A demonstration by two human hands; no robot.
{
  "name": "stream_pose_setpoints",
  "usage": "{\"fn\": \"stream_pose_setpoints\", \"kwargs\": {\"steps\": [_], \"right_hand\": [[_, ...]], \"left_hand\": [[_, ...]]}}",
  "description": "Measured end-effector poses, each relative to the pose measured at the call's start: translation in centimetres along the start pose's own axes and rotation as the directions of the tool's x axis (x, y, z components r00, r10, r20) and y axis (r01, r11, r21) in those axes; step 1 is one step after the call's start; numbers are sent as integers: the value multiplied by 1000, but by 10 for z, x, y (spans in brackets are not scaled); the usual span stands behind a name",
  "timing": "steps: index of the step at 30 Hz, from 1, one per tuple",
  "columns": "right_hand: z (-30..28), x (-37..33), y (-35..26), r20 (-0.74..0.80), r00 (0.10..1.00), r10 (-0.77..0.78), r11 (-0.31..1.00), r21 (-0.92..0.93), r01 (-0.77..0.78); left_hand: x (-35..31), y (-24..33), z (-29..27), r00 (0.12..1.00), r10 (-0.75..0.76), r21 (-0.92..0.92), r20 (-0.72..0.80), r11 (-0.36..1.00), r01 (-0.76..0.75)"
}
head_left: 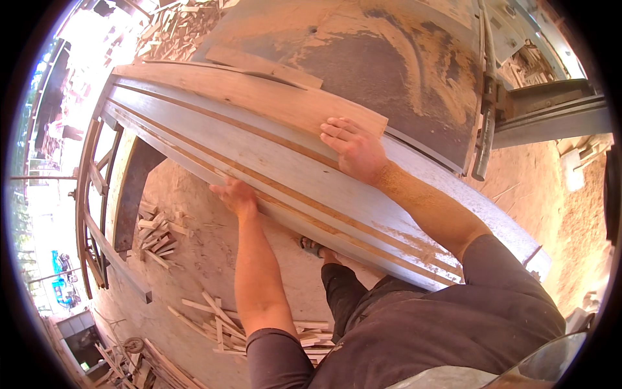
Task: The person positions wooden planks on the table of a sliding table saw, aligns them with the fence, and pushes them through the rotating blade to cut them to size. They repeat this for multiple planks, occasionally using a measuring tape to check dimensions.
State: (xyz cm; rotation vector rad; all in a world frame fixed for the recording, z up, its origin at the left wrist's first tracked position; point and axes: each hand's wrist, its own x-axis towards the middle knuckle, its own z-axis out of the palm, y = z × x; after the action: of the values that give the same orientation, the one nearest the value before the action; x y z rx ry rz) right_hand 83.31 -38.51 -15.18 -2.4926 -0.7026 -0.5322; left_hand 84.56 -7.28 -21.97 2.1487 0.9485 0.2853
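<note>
A long pale wooden board (pixel 259 97) lies along the far side of a grey metal worktable (pixel 285 159) with brown lengthwise strips. My right hand (pixel 355 150) is laid on the board's right end, fingers stretched out together and pressing on its top. Sawdust coats my right wrist and forearm. At the table's near edge my left hand (pixel 237 196) is closed over the rim, its fingers partly hidden. A shorter wooden piece (pixel 262 67) rests just beyond the board, partly behind it.
Beyond the board is a dark, sawdust-covered panel (pixel 389 61) with a metal bar (pixel 486 129) along its right side. A metal frame (pixel 97 188) stands at the left end. Offcuts (pixel 159 238) and loose strips (pixel 217 324) litter the floor. My foot (pixel 311 246) is beside the table.
</note>
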Motion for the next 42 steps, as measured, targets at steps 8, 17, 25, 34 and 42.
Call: {"fn": "stream_pose_setpoints", "kwargs": {"steps": [8,17,25,34,42], "right_hand": [[12,17,0,4,1000,-5,1000,9,5],[27,39,-3,13,1000,20,1000,16,-20],[44,59,-5,-2,1000,-4,1000,21,4],[66,80,-5,-2,1000,2,1000,26,-2],[81,97,-8,-9,1000,13,1000,9,-13]], "left_hand": [[27,-10,9,1000,12,-2,-22,1000,-12],[50,-4,5,1000,7,2,8,1000,-7],[83,-13,8,999,-31,1,6,1000,31],[115,-14,9,1000,8,15,24,1000,-8],[135,-8,5,998,35,-25,54,999,-34]]}}
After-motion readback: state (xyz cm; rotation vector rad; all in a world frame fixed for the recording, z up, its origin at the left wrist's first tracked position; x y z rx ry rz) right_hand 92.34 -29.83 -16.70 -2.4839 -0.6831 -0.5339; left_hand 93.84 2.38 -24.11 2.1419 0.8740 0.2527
